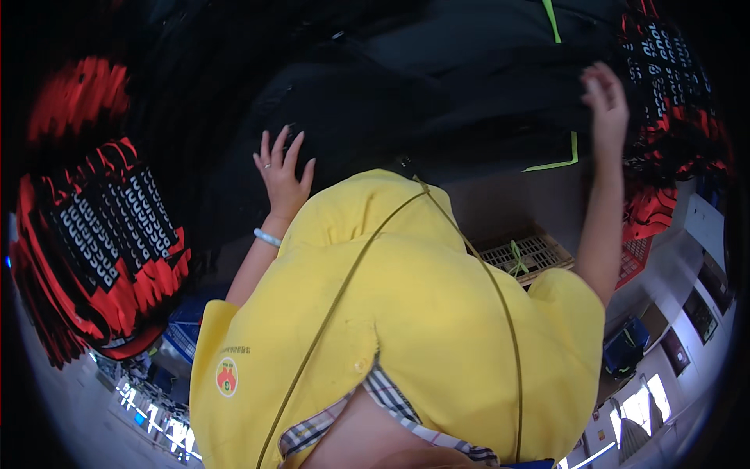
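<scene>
Broad black fabric (437,102) lies spread at the far middle, perhaps kept flat by the left hand (286,173), grip splayed and empty, while the right hand (607,100) half-curls its grip at far right, any hold unclear.

Red crate (633,260), blue crate (183,334)

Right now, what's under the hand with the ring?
Black cloth shows around the left hand, which hides whatever is directly beneath. I can't see under the cloth either.
</scene>
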Tool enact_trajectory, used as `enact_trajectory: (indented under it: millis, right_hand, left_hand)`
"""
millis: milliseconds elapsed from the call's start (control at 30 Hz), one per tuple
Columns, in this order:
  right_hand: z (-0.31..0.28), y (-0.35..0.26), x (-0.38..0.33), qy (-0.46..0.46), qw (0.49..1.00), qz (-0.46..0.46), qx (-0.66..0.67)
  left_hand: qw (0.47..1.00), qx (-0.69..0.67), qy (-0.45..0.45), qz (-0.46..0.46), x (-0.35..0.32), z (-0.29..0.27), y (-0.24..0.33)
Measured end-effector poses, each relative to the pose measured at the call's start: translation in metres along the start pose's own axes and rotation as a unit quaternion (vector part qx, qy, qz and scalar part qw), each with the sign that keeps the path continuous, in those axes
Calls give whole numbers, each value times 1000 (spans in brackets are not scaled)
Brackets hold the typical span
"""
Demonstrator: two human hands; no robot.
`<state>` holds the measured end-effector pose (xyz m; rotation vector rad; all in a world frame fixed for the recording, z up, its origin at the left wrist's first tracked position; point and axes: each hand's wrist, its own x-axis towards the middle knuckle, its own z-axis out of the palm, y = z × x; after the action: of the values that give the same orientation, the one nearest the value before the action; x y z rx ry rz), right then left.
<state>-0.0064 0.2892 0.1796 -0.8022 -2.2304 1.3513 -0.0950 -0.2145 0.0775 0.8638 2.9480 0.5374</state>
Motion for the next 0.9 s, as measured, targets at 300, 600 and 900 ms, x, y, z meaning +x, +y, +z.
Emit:
enact_trajectory:
  millis: [300,600,900]
  right_hand:
    - [140,-28,-231,-362,924,85,86]
    - [106,14,-287,-391,859,250,-216]
    - [163,28,-214,-106,976,188,-40]
  left_hand:
    - [984,-156,9,-82,0,-18,-52]
    - [943,-273,-114,-155,-17,-14,-81]
    - [963,-220,-62,-141,-8,-10,-59]
